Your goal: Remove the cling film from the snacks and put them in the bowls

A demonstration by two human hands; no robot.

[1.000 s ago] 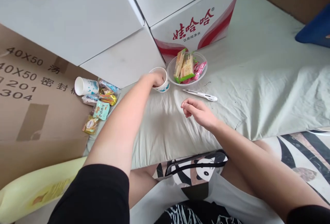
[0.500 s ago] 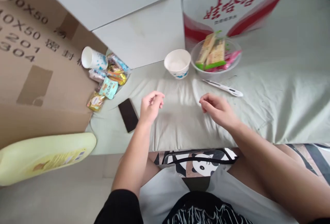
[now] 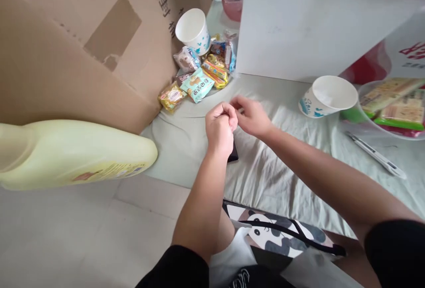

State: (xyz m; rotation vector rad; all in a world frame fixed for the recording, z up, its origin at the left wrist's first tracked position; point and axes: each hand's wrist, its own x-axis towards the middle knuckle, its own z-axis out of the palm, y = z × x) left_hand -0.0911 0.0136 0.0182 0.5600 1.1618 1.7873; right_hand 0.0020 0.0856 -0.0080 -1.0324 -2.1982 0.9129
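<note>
The snack packets (image 3: pixel 199 85) lay heaped on a pale cloth (image 3: pixel 282 177) and served as the reference for all positions. Both hands were found together on the near right side of the packets, apart from them. The left hand (image 3: pixel 219 126) was curled, its fingers bent inward; the right hand (image 3: pixel 250 117) met or overlapped it at the fingertips. Actual contact between the two could not be confirmed. Whether anything was pinched between or inside them could not be told.

A dark phone (image 3: pixel 234 153) lay on the cloth, on the near right side of the packets; most of it was hidden under the left hand and wrist, and only a corner showed.

A paper cup (image 3: pixel 192 31) rested tilted at the far edge of the packets. A second paper cup (image 3: pixel 327 98) was well apart to their right. Farther right of the packets were a clear bowl (image 3: pixel 381 129) containing wafers (image 3: pixel 403 109) and, on the bowl's near side, a slim white tool (image 3: pixel 375 155). A cardboard box (image 3: pixel 79 53) bordered the packets on the left. A large yellow bottle (image 3: pixel 83 151) was located left of them, nearer the person.
</note>
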